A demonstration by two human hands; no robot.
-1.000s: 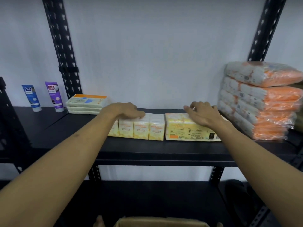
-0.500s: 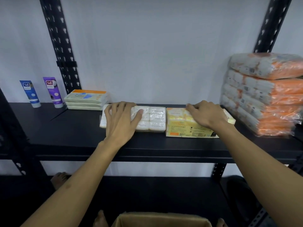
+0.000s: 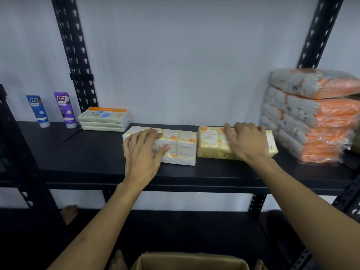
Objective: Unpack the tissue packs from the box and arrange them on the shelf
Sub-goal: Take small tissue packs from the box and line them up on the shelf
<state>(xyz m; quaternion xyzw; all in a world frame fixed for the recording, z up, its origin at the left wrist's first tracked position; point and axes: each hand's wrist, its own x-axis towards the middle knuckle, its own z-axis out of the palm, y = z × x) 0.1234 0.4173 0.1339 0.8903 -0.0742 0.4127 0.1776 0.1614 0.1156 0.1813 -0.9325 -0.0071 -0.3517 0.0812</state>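
A: Standing at the far left of the black shelf [image 3: 83, 152] are two tubes, a blue tube [image 3: 38, 111] and a purple tube [image 3: 65, 110], both upright against the wall. Just beside them lies a flat stack of packs [image 3: 104, 119].

B: And the hands?

A: The left hand [image 3: 142, 154] lies flat, fingers spread, on the white tissue pack [image 3: 183, 148] at mid-shelf, pressing rather than gripping. Close beside it to the right is the yellow tissue pack [image 3: 211, 144]; the right hand [image 3: 246, 142] rests on top of it, fingers curled over the far edge.

B: Further right?

A: A tall pile of orange packs [image 3: 311, 117], near the yellow one. The cardboard box [image 3: 191, 261] sits open, below the shelf.
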